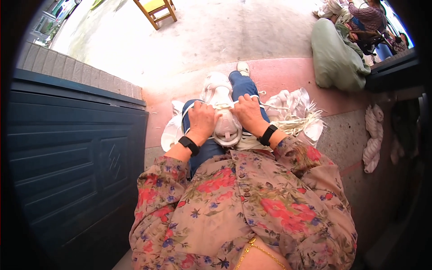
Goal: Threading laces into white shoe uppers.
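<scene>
A white lace-up sneaker (228,127) rests between my knees, its heel opening toward me and its toe away. My left hand (202,119) is closed at the left side of the lacing, with a white shoelace (188,108) trailing out past the fingers. On the other side my right hand (248,114) is also closed, pinching the lace's other part by the top of the eyelets. A stretch of lace runs across the shoe between the two fists. Fingertips on both hands are partly hidden behind the knuckles.
More white shoes and loose laces (310,118) lie in a heap to my right, and another white shoe (171,135) by my left leg. A dark blue door (76,157) stands close on the left. A stuffed green sack (335,56), a seated person (371,20) and a wooden stool (156,12) are farther off.
</scene>
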Motion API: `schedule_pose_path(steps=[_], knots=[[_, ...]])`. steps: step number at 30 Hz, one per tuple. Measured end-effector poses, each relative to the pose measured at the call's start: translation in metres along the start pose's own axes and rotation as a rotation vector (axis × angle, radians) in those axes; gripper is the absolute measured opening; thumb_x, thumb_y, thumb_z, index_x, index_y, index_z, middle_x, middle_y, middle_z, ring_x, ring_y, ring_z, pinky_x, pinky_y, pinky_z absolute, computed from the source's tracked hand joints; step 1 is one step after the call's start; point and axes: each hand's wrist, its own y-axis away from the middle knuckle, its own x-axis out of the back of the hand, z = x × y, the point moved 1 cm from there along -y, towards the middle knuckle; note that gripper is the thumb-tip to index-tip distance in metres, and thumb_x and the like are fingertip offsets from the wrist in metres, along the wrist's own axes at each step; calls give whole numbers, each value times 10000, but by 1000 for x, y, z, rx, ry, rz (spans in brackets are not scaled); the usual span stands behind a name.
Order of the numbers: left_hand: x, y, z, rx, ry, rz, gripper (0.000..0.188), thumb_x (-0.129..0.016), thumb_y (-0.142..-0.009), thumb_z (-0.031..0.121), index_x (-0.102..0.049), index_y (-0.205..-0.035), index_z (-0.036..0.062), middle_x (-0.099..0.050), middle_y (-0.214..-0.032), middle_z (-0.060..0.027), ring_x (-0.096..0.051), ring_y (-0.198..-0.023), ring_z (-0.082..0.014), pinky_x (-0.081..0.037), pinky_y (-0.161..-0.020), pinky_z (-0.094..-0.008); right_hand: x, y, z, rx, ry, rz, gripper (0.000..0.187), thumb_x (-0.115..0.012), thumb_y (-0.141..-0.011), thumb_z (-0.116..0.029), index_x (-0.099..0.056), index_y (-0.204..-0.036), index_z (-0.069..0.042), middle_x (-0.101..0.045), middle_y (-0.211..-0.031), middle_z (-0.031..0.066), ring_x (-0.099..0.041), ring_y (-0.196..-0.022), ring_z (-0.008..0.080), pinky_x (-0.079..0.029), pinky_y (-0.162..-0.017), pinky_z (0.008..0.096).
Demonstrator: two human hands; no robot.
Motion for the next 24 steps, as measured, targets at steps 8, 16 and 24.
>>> schedule_pose_path(steps=[8, 16, 24], knots=[[-4, 7, -1, -27, -194, -154, 213, -605, -709, 216, -566, -827, 43, -561, -827, -70, -482, -884, -248, -391, -648, -383, 1, 1, -7, -87, 175, -250, 171, -558, -742, -192, -660, -805, -69, -576, -849, 85, -493, -883, 230, -343, -730, 382], [-13, 7, -24, -66, 99, -282, 165, -512, -738, 120, -560, -850, 9, -574, -836, -121, -498, -854, -304, -435, -711, -414, -14, 7, 13, 3, -126, -253, 169, -498, -743, -123, -621, -790, -17, -570, -849, 136, -504, -882, 279, -377, -738, 414], [-16, 8, -34, -130, 338, -250, 174, -479, -742, 76, -576, -865, -1, -584, -843, -153, -512, -865, -321, -429, -773, -388, -18, 12, 12, 4, -387, -24, 150, -507, -735, -56, -609, -835, -11, -545, -821, 153, -504, -820, 312, -406, -754, 399]])
